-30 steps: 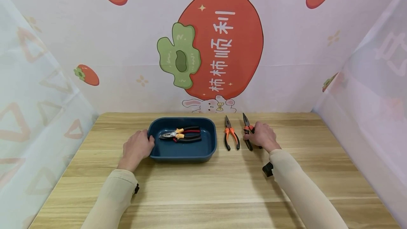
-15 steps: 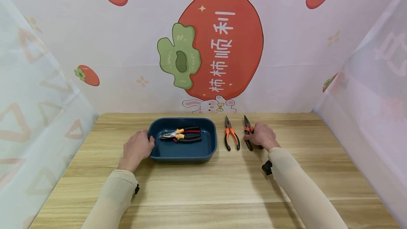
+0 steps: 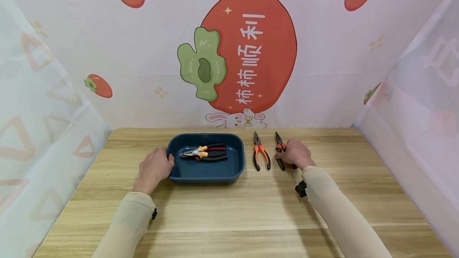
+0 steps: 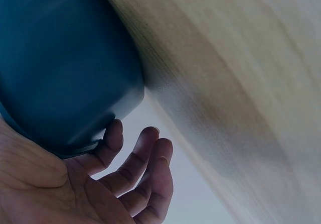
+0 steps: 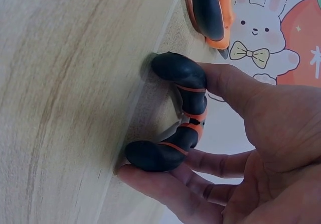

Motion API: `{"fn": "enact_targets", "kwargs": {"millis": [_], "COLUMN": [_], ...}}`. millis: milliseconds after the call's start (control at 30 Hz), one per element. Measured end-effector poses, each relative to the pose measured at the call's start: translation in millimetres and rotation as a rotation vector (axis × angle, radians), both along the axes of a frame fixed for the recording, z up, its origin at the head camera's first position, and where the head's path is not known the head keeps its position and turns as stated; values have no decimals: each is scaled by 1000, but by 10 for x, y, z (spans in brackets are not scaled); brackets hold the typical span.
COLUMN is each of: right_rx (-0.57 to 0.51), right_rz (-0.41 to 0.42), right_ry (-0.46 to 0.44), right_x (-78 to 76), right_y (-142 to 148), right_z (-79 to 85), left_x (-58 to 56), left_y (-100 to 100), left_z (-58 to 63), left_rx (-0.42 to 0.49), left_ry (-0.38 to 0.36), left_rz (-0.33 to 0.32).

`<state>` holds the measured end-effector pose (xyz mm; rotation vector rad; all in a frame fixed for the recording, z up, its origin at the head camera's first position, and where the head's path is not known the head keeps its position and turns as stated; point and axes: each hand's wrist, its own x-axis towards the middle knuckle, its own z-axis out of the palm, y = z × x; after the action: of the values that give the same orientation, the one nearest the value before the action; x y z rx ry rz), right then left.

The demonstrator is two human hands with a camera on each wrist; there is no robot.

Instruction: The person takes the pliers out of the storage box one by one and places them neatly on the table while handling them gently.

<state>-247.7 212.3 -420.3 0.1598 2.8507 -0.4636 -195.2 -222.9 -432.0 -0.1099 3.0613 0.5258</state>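
My left hand (image 3: 154,168) grips the left end of a dark blue plastic bin (image 3: 206,179). In the left wrist view its fingers (image 4: 114,136) curl at the rim. Inside the bin lie combination pliers (image 3: 212,154) with yellow, red and black handles, jaws facing left. At the right, my right hand (image 3: 295,153) holds needle-nose pliers (image 3: 280,141) by their orange-and-black handles, the tips pointing to the back. The right wrist view shows the thumb on one handle (image 5: 178,68) and fingers along the other. Orange-handled needle-nose pliers (image 3: 256,154) lie between bin and right hand.
The wood-grain table (image 3: 222,218) meets a white backdrop (image 3: 143,51) printed with persimmons and a rabbit. Side curtains (image 3: 32,138) stand along the left and right edges. A small black device (image 3: 301,189) sits at the right wrist.
The tips of the pliers in my right hand have dropped slightly toward me. My left hand, the bin and the other pliers stay as they were.
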Motion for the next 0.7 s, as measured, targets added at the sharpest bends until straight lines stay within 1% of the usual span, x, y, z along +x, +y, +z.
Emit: {"fn": "enact_targets", "kwargs": {"millis": [267,700], "right_rx": [6,9], "right_rz": [-2,-5], "right_ry": [-29,-28], "right_x": [16,30], "right_y": [1,-7], "right_z": [0,-4], "left_x": [17,15], "left_y": [-7,11], "left_z": [-11,7], "left_rx": [6,6], "left_ry": [3,1], "left_rz": [-1,4]}}
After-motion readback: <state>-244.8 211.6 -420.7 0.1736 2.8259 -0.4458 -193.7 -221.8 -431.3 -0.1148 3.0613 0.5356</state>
